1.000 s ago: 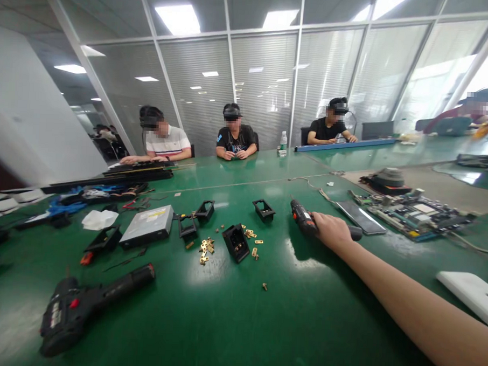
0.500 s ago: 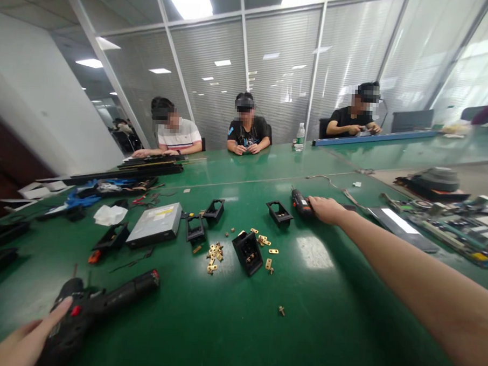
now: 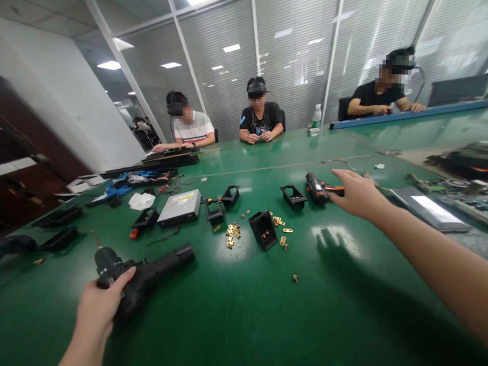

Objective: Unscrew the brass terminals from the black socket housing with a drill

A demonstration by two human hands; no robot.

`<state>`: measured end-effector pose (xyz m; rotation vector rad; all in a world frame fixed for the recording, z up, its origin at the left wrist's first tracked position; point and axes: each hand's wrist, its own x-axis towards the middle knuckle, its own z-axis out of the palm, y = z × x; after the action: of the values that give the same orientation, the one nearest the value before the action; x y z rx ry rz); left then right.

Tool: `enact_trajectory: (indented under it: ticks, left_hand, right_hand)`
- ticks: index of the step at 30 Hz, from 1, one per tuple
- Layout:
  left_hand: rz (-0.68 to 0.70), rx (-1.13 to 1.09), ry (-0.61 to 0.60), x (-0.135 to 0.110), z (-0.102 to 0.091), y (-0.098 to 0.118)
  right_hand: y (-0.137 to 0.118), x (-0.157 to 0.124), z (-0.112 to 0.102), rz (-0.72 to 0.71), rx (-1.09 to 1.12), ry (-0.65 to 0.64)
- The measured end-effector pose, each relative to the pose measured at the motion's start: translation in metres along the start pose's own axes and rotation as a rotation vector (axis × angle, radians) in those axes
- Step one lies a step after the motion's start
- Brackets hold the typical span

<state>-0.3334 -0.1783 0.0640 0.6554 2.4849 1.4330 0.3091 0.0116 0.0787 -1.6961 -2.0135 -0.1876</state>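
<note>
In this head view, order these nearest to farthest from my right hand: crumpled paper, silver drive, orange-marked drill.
1. Orange-marked drill: just left of your right hand.
2. Silver drive: farther left.
3. Crumpled paper: left of the drive.

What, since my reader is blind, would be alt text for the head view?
The left hand grips a black power drill; the open right hand is beside a second drill. Black housings and golden pieces lie between on a green table; three people sit opposite.

Silver drive (image 3: 180,208) near white tissue (image 3: 142,201); water bottle (image 3: 316,121) near blue bar (image 3: 408,114).
</note>
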Motion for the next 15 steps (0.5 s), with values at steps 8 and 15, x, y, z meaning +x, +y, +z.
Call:
enact_trajectory:
  ticks: [8, 15]
  left_hand:
    - [0.05, -0.598, -0.154, -0.08, 0.016, 0.026]
    - [-0.151, -0.67, -0.193, -0.157, 0.019, 0.04]
  right_hand:
    - [-0.22, -0.1, -0.02, -0.594, 0.277, -0.018]
    - [-0.319, -0.131, 0.024, -0.811, 0.245, -0.077]
